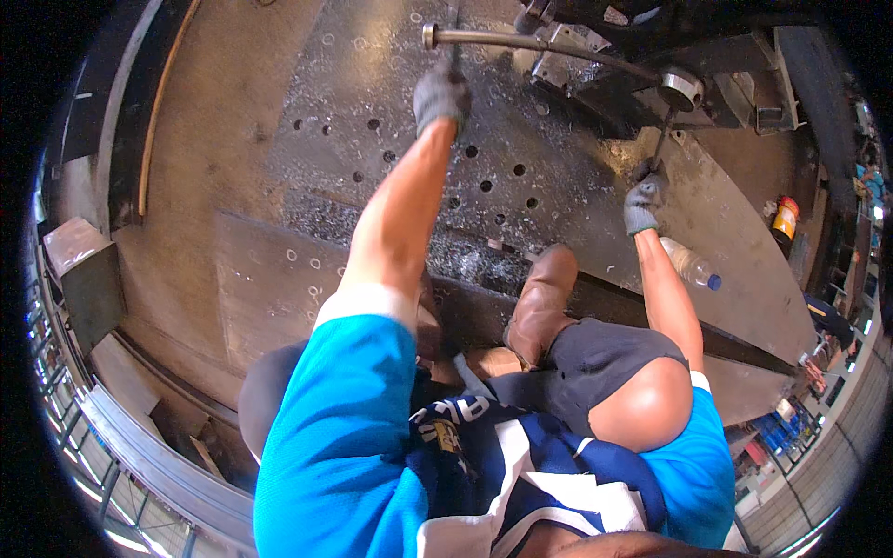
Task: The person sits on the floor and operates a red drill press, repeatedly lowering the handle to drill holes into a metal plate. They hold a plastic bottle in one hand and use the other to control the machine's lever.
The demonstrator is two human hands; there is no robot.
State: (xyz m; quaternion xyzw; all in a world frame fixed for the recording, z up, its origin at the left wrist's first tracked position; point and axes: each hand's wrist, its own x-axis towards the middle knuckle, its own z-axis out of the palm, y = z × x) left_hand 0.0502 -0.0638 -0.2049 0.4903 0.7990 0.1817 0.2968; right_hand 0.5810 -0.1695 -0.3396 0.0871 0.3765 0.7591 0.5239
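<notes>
Left of the bottle (686, 261), the drilled steel plate (539, 139) before you carries widely strewn metal shavings (474, 265). The bottle itself lies on a second, greyish plate (714, 209); right of it, you have a yellow-orange can (785, 221), apparently resting on the floor (758, 163).

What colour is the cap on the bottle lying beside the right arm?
The cap is blue; the head view shows it best.

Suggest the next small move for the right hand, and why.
Probably nudge the rod gently with the right hand: the gloved fist is already closed around it, and its far end seems to meet the round hub.
</notes>
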